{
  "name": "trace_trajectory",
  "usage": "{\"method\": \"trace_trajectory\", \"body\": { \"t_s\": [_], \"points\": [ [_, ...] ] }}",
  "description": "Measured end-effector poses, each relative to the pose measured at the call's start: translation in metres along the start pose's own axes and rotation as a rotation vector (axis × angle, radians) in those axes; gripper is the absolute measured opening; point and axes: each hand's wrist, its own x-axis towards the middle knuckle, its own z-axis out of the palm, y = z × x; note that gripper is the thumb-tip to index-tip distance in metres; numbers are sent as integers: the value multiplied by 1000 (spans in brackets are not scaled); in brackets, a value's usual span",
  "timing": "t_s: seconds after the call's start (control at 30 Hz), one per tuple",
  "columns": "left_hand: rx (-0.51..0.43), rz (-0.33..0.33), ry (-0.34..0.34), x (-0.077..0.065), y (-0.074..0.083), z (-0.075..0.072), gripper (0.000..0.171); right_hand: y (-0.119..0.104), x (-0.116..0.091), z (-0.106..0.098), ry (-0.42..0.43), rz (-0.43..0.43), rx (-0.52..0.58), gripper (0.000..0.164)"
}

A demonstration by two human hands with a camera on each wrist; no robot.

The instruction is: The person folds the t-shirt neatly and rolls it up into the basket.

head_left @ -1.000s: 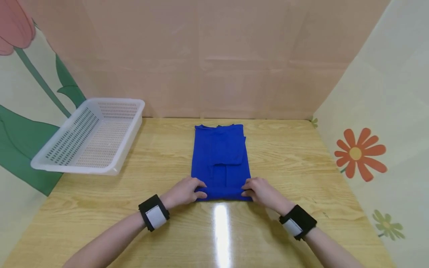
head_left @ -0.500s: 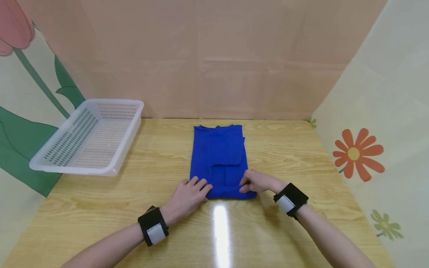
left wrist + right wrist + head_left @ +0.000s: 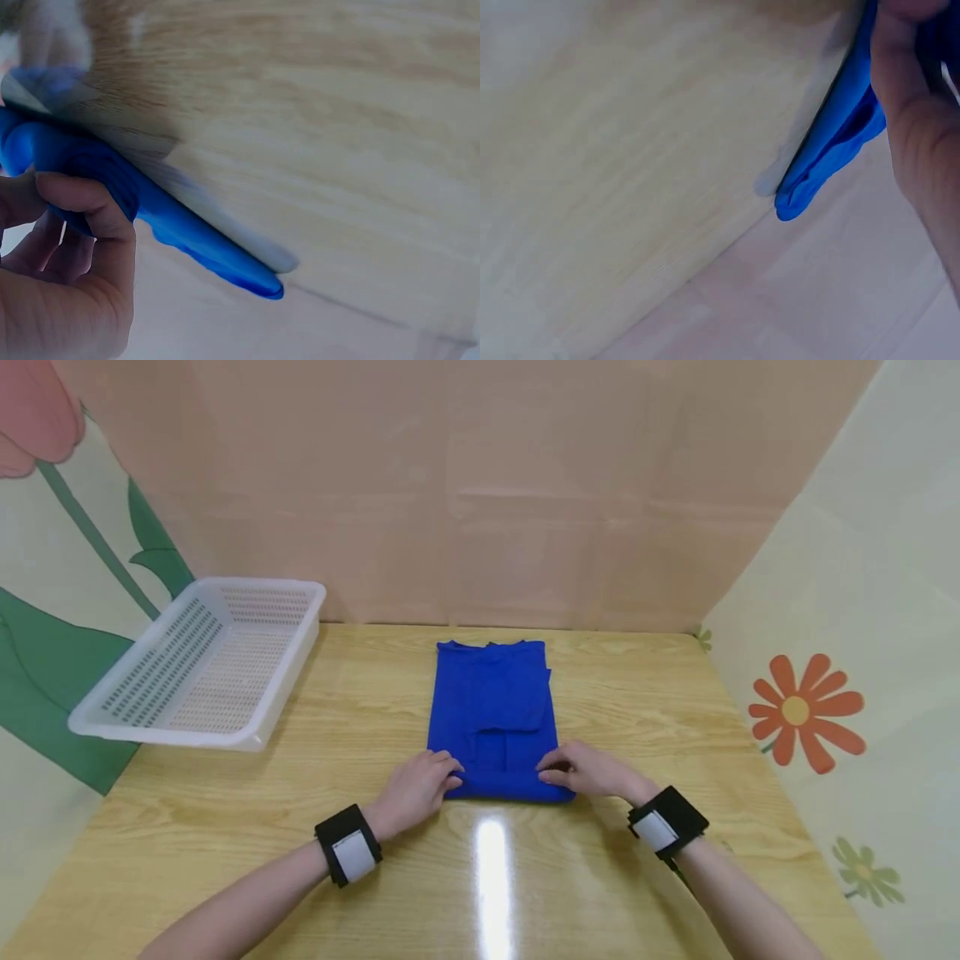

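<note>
A folded blue shirt lies flat on the wooden table, its near edge rolled into a thick band. At the left end of that band, my left hand pinches the cloth between thumb and fingers. The left wrist view shows the thumb and a fingertip closed around the bunched shirt. My right hand pinches the band's right end. In the right wrist view the hand is partly cut off, with layered shirt folds beside it.
A white perforated plastic basket stands at the back left of the table. A pinkish-brown covered wall rises behind the table. Flower-patterned panels flank both sides.
The rolled near edge has shifted slightly away from me. My left hand lay spread over its left end half a second ago and now pinches it. My right hand has shifted only slightly.
</note>
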Motion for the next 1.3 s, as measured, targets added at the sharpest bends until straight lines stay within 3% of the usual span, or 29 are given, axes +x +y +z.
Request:
{"method": "trace_trajectory", "body": {
  "t_s": [0.13, 0.23, 0.43, 0.6, 0.73, 0.83, 1.0, 1.1, 1.3],
  "points": [
    [-120, -45, -37, 4, -5, -2, 15, -8, -12, 17, 187, 7, -125, 27],
    [-192, -93, -81, 8, -8, -4, 18, -14, -16, 29, 302, -40, -264, 33],
    [-293, -160, -182, 17, -12, -10, 22, -22, -17, 45, 450, -115, -533, 36],
    [-349, -224, -258, 25, -14, -13, 23, -23, -16, 52, 493, -89, -563, 24],
    [-331, -227, -266, 26, -13, -14, 22, -24, -12, 52, 504, -61, -522, 16],
    [-253, -188, -233, 24, -9, -14, 22, -23, -8, 48, 500, -57, -494, 13],
    [95, -24, -158, 15, 0, -11, 27, -23, 0, 39, 443, -21, -427, 12],
    [277, 23, -130, 10, 6, -10, 35, -23, 3, 34, 398, 0, -379, 13],
    [462, 76, -121, 5, 17, -4, 49, -18, 8, 22, 304, 30, -224, 15]
  ]
}}
